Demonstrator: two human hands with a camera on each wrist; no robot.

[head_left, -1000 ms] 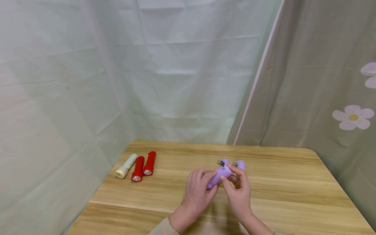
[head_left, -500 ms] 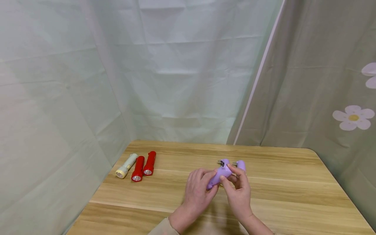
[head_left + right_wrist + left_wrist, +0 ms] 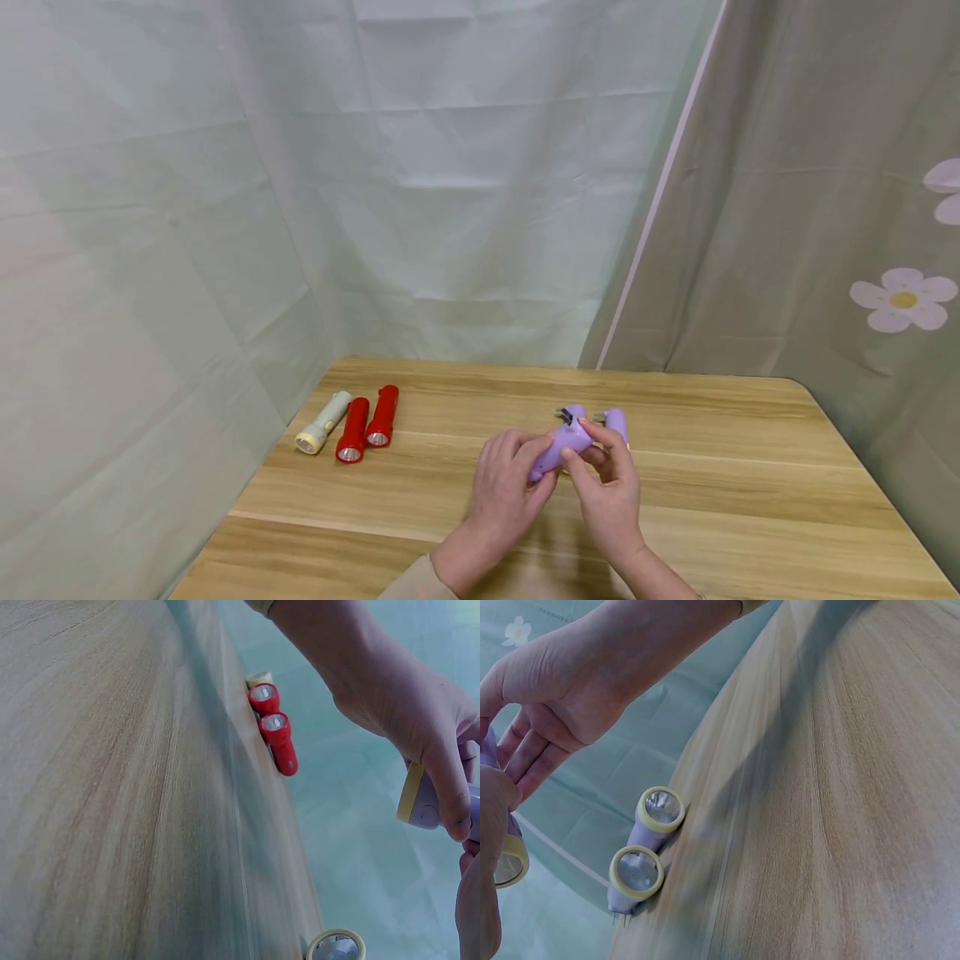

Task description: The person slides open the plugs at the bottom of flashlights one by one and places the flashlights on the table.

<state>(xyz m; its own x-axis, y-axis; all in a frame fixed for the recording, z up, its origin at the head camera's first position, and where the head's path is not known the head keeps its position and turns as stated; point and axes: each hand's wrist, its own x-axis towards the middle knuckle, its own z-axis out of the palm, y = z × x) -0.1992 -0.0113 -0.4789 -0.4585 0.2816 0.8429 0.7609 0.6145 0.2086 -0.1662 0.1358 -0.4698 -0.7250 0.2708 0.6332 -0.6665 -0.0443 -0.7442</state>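
A light purple flashlight (image 3: 561, 452) is tilted above the table between both hands. My left hand (image 3: 504, 483) grips its body from the left, thumb and fingers around it. From the right, my right hand (image 3: 611, 492) pinches the upper end between thumb and fingertips. The held flashlight's cream-yellow lens rim (image 3: 511, 862) shows below the left hand in the left wrist view. Just beyond the hands, another purple flashlight (image 3: 615, 421) and a third purple flashlight (image 3: 637, 871) lie on the table; metal prongs stick out of that third one. The hands hide much of the held flashlight.
On the left of the wooden table (image 3: 712, 467) lie a red flashlight (image 3: 352, 429), a second red flashlight (image 3: 383, 415) and a pale grey-green flashlight (image 3: 324, 423) with a yellow head. Pale curtains (image 3: 480, 208) hang behind the table and along its sides.
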